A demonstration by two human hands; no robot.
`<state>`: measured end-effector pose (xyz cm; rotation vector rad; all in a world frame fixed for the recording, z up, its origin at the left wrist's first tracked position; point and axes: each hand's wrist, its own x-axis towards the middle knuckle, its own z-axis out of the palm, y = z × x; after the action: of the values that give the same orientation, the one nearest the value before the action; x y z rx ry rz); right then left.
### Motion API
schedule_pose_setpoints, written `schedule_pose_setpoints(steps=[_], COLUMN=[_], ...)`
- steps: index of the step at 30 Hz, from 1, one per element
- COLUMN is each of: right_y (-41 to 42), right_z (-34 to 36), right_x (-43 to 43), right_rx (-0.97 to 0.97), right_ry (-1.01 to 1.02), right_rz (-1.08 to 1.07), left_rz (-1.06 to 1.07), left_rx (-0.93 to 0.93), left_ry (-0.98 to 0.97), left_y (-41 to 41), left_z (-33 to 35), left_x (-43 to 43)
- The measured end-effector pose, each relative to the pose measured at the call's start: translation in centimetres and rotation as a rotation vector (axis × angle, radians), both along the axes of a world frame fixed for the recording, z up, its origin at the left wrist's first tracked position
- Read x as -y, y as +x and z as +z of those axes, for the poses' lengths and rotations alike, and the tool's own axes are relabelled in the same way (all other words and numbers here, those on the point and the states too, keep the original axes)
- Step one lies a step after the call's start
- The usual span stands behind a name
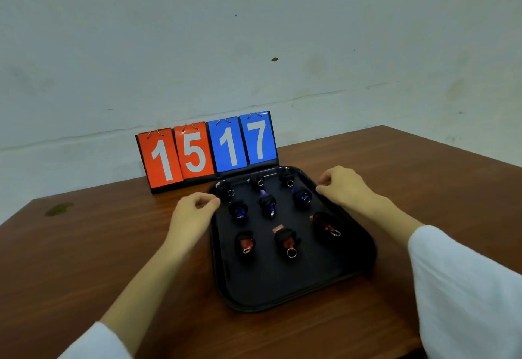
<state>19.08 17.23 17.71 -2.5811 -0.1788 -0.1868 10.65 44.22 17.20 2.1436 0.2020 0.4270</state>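
A black tray (282, 282) lies on the brown table (113, 245) in front of me. On it sit small cord-wrapped pieces with metal rings, in three rows: black ones (257, 180) at the far end, purple ones (267, 203) in the middle, red ones (286, 241) nearest me. My left hand (192, 214) has its fingers curled at the tray's left rim near the far corner. My right hand (344, 186) has its fingers curled at the right rim, level with the left one. Both hands seem to hold the rim.
A flip scoreboard (209, 152) stands behind the tray against the wall, showing 15 in red and 17 in blue. The table's far edge meets the pale wall (254, 33). A dull green stain (59, 209) marks the table's far left corner.
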Motion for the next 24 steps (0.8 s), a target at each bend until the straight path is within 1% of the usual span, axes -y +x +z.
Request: schedule_pose_setpoints(steps=[2,4,7,9,12,18,24], right_y=[1.4,2.0,2.2,2.4,2.7,2.4,0.9], right_z=[-0.9,-1.4,-1.4,-1.6,-1.8,-1.8,-1.5], right_x=[-0.1,-0.3,-0.6,-0.6,-0.5,-0.6,0.4], right_rx=[-0.057,-0.057,-0.034,-0.037,-0.031,-0.032,-0.043], right_ry=[-0.065,-0.078,-0.082,-0.067,-0.031,-0.035,-0.030], right_rz=[-0.036,-0.058,-0.091,-0.091,-0.093,-0.079,-0.109], left_rz=[0.058,0.075,0.051,0.033,0.041,0.052,-0.001], left_rx=[-0.169,-0.291,-0.344,-0.378,-0.404,-0.373,-0.361], left_ry=[0.033,-0.002,-0.130,-0.172,-0.197,-0.229,-0.307], left_y=[1.8,2.5,3.0,3.2,3.7,3.7,2.8], left_z=[-0.6,-0.9,-0.6,-0.4,-0.5,-0.8,-1.1], left_x=[-1.0,-1.7,-2.1,-2.2,-2.5,-2.2,-1.8])
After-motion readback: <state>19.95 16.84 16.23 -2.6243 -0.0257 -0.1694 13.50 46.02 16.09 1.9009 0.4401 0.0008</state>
